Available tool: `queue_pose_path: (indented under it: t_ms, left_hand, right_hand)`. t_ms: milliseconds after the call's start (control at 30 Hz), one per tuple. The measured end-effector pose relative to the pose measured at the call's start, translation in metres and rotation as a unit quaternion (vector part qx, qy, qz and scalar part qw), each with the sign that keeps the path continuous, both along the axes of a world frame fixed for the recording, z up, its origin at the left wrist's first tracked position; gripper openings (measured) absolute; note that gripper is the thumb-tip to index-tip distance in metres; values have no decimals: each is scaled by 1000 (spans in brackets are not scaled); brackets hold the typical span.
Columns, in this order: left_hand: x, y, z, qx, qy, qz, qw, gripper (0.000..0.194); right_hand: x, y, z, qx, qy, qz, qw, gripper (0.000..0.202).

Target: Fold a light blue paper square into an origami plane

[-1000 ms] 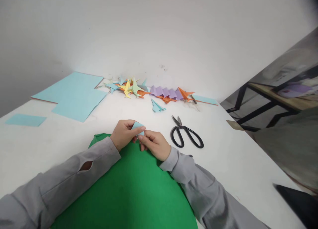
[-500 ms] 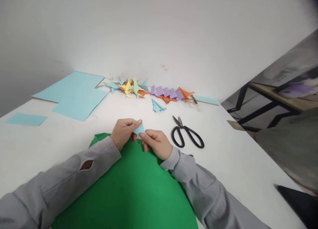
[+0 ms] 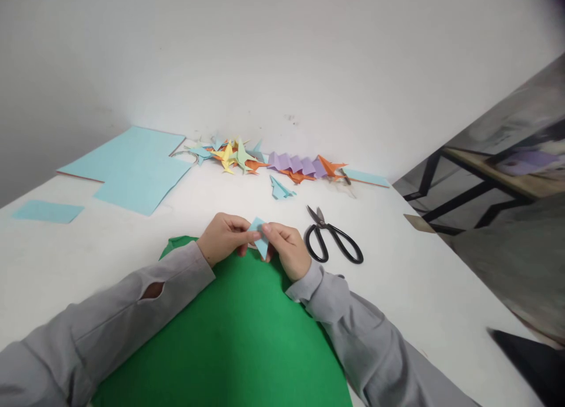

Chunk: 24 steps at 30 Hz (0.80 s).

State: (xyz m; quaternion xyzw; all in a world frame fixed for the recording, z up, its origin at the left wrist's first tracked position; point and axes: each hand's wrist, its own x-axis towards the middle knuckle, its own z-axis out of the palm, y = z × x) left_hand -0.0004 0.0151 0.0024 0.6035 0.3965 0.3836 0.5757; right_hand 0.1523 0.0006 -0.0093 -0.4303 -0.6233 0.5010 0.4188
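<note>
A small folded piece of light blue paper (image 3: 261, 246) is held up between my two hands, over the far end of a green cloth (image 3: 220, 330). My left hand (image 3: 224, 237) pinches its left side, thumb on top. On the right side, my right hand (image 3: 288, 246) grips it with the thumb pressed on its face. The fingers beneath the paper are partly hidden. Black-handled scissors (image 3: 324, 225) lie with blades parted, just right of my right hand. Beyond the hands rests a folded blue paper figure (image 3: 280, 189).
Large blue sheets (image 3: 132, 159) lie at the back left, with a small blue rectangle (image 3: 48, 211) nearer. Along the wall sit several colourful folded paper figures (image 3: 233, 156) and a pleated purple paper (image 3: 295, 163). A blue strip (image 3: 366, 177) lies farther right on the white table (image 3: 419, 289).
The blue paper has turned and shifted slightly right, now showing a narrow pointed shape. My left thumb has slid down and right along it; my right thumb has moved up.
</note>
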Motion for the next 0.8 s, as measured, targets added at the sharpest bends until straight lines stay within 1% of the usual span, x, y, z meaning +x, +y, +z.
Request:
queue_pose_path:
  t_ms: [67,133,233,367,500,567,633,800]
  left_hand:
    - [0,0,1,-4,23,-24,999,27]
    - [0,0,2,-18,32,-24,999,27]
    - [1,0,2,-27,11,21,999,25]
    - [2,0,0,-31,-45,82,995,25]
    - [2,1,-2,-54,-97,113,987,24]
    - [2,1,-2,-59,-106,114,986,24]
    - [2,1,-2,-46,-102,106,988,25]
    - [3,-2,1,11,-43,84,995,25]
  right_hand:
    - [0,0,0,-4,-20,2,1000,44]
    - [0,0,-1,-11,-29,0,1000,44]
    - [-1,0,-2,-12,-5,-14,1000,44]
    - [-1,0,-2,-16,20,-4,1000,43]
    - [0,0,-3,-24,21,17,999,42]
    - [-1,0,-4,-23,18,22,999,41]
    - [-1,0,-4,-17,16,19,1000,41]
    - [-2,0,-2,-4,7,11,1000,46]
